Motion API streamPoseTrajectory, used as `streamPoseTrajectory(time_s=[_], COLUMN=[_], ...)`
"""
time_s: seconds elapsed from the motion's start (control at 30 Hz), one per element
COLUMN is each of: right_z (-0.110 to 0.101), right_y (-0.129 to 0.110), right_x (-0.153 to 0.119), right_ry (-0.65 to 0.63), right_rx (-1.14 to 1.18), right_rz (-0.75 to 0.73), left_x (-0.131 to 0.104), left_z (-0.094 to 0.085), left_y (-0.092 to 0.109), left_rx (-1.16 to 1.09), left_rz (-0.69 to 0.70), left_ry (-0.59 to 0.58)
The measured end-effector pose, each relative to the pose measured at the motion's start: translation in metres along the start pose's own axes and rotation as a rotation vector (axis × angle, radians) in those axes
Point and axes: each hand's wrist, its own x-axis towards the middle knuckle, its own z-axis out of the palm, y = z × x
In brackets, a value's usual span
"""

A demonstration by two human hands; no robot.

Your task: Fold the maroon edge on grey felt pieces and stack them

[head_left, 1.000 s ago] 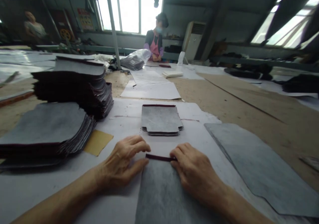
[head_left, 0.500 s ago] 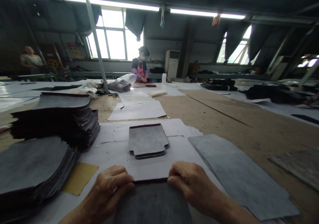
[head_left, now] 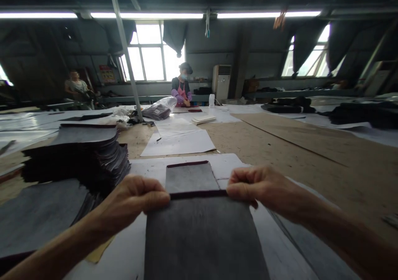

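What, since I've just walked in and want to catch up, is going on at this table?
A person grips a grey panel by its dark maroon edge strip, the left hand at one end and the right hand at the other. Just beyond it, a smaller grey panel lies partly hidden on white paper. Stacked panels stand to the left, and a co-worker in a pink apron is farther back.
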Motion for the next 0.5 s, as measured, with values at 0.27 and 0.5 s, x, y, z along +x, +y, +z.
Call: streamPoseTrajectory(time_s=[0.27,0.5], right_z=[0.002,0.010], right_y=[0.048,0.059], right_x=[0.116,0.141], right_ry=[0.174,0.360], right_rx=[-0.237,-0.527], right_rz=[0.060,0.021], left_x=[0.089,0.106], left_z=[0.004,0.012], left_y=[-0.052,-0.077], left_rx=[0.290,0.494], left_rz=[-0.059,-0.015], left_ry=[0.223,0.388])
